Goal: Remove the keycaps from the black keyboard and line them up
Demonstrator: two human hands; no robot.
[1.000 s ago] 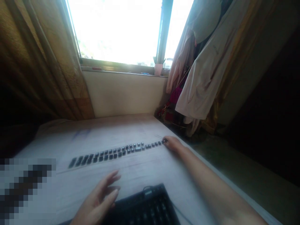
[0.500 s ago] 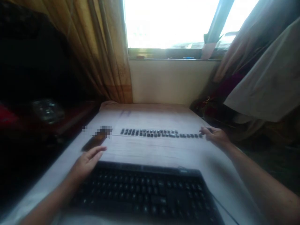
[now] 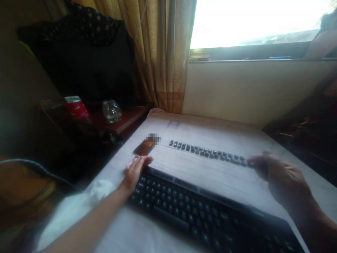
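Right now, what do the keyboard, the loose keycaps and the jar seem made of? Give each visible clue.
Keyboard: probably black plastic, satin; soft sheen along its far edge.
Keycaps: likely dark plastic, perhaps glossy; small glints, though blurred.
Jar: glass or clear plastic, glossy; see-through with bright highlights.

We are in what looks like a home; we see a gold curtain [image 3: 168, 66] hanging beside a bright window [image 3: 244, 24]; a dark screen [image 3: 94, 73] with a spotted black cloth [image 3: 92, 28] draped over its top; a glass jar [image 3: 112, 111] on a reddish stand [image 3: 133, 117]; a pale sheet [image 3: 189, 167] spread wide, with a keyboard [image 3: 176, 203] lying on it; whether this is a bedroom, we cannot tell.
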